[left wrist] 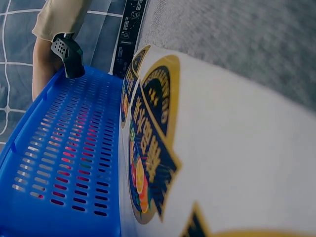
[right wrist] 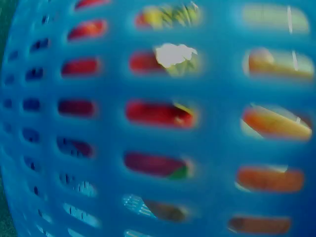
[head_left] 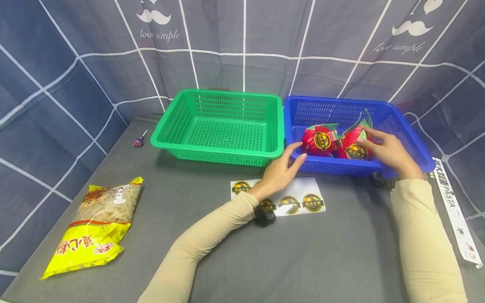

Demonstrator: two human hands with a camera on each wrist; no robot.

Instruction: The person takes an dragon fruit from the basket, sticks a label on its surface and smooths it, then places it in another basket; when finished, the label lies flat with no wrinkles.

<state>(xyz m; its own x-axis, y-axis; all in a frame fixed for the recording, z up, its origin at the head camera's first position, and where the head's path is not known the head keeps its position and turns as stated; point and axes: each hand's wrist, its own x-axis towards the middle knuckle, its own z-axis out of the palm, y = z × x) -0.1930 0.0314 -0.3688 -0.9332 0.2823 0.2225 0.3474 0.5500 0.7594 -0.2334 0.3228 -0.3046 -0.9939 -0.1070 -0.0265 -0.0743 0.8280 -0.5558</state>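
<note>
Two red dragon fruits with green leaf tips, the left one (head_left: 317, 141) and the right one (head_left: 353, 145), lie side by side in the blue basket (head_left: 341, 166). Each bears a black and gold round sticker. My right hand (head_left: 392, 153) reaches over the basket's front rim and holds the right dragon fruit between thumb and fingers. At the basket's front left corner is my left hand (head_left: 279, 171), its fingers extended close to the left fruit. Below that hand lies a white sheet (head_left: 299, 185) of stickers. Slots in the basket wall (right wrist: 108, 128) show red fruit in the right wrist view.
A green basket (head_left: 216, 156) stands left of the blue one. Farther left are a lollipop (head_left: 139, 142) and a yellow bag of pasta (head_left: 94, 227). A long white pasta box (head_left: 456, 214) lies along the right side. Checked cloth (head_left: 265, 38) hangs behind.
</note>
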